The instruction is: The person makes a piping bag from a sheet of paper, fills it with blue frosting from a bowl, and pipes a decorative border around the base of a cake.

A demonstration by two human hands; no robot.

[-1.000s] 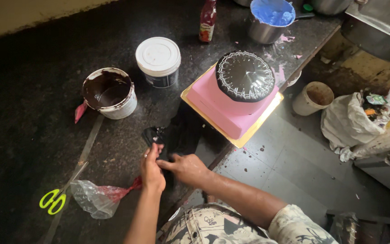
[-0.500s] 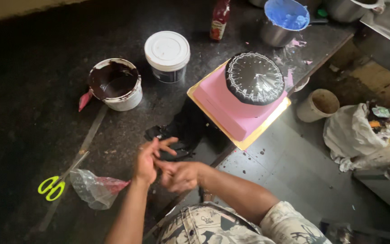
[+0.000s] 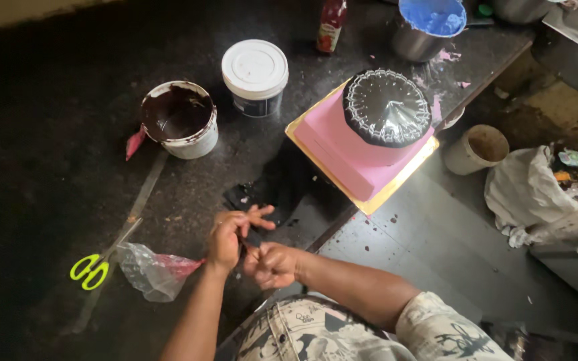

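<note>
Our hands have come up off the black counter (image 3: 48, 167) and moved closer to us. A second ago they pressed down by the dark scraps (image 3: 262, 194). Now our left hand (image 3: 230, 235) has its fingers spread while pinching a small dark piece (image 3: 251, 239), and our right hand (image 3: 272, 265) is curled tight on its other end. The cake (image 3: 387, 107) sits at two o'clock, the scissors (image 3: 89, 270) at nine, so we are shaping a bit for it, we think
</note>
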